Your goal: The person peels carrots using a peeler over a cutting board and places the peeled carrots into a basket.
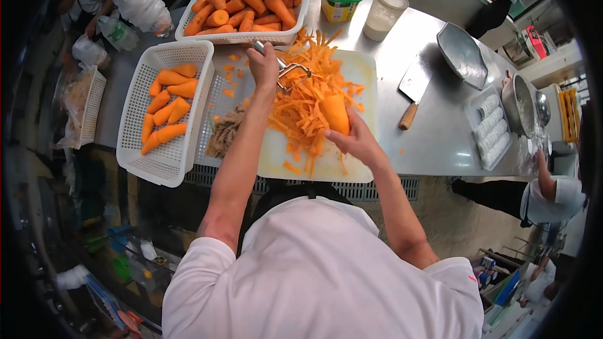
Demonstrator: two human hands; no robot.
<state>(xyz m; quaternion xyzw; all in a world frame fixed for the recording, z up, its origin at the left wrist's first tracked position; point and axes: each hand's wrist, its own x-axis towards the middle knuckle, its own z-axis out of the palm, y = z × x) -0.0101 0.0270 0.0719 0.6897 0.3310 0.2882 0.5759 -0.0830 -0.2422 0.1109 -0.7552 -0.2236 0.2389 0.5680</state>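
Observation:
My left hand (265,68) is closed around the handle of a metal vegetable peeler (301,66), its head just above a heap of orange peelings (304,110). In my right hand (360,142) is a thick carrot (335,114), gripped at its lower end over the right side of the heap. Beneath lies a white cutting board (361,75), with peelings spread over much of it. Left of the board stands a white perforated basket (160,166) holding several carrots (169,114). A brownish shredded pile (226,133) sits beside my left forearm.
A second white basket (245,37) full of carrots stands at the back, near a green-lidded tub (341,1) and a clear container (385,14). To the right are a cleaver (414,85), a metal tray (461,55) and a tray of white rolls (490,129). Other people (553,194) stand nearby.

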